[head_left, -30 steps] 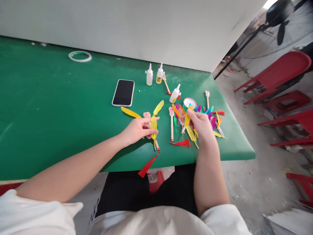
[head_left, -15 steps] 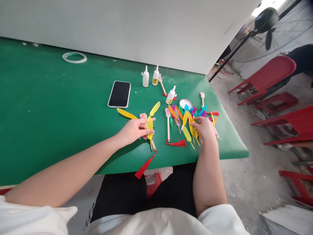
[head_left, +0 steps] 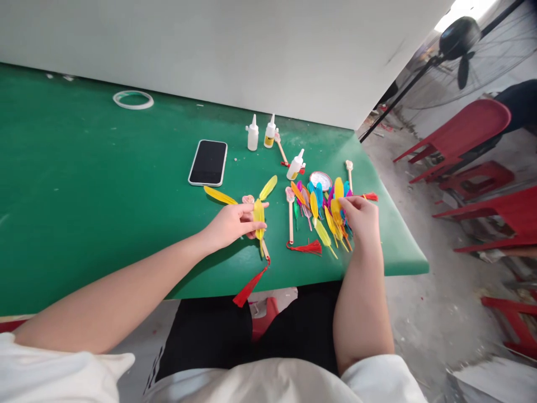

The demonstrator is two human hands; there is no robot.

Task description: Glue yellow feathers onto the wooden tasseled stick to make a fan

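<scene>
My left hand pinches a yellow feather between thumb and fingers. Behind that feather shows a pale wooden stick with a pink rounded top, and a red tassel hangs from its end past the table edge. Two more yellow feathers point out on either side of the hand. Over a pile of coloured feathers, my right hand has its thumb and fingers closed on a yellow feather that stands upright. A second tasselled stick lies between the hands.
Beyond the hands are a phone, two upright white glue bottles and a tilted one. A round dish sits behind the feathers. A tape ring lies far left. Red chairs and a fan stand right.
My right hand has shifted slightly right within the feather pile, and a yellow feather now stands raised at its fingertips. My left hand keeps its hold.
</scene>
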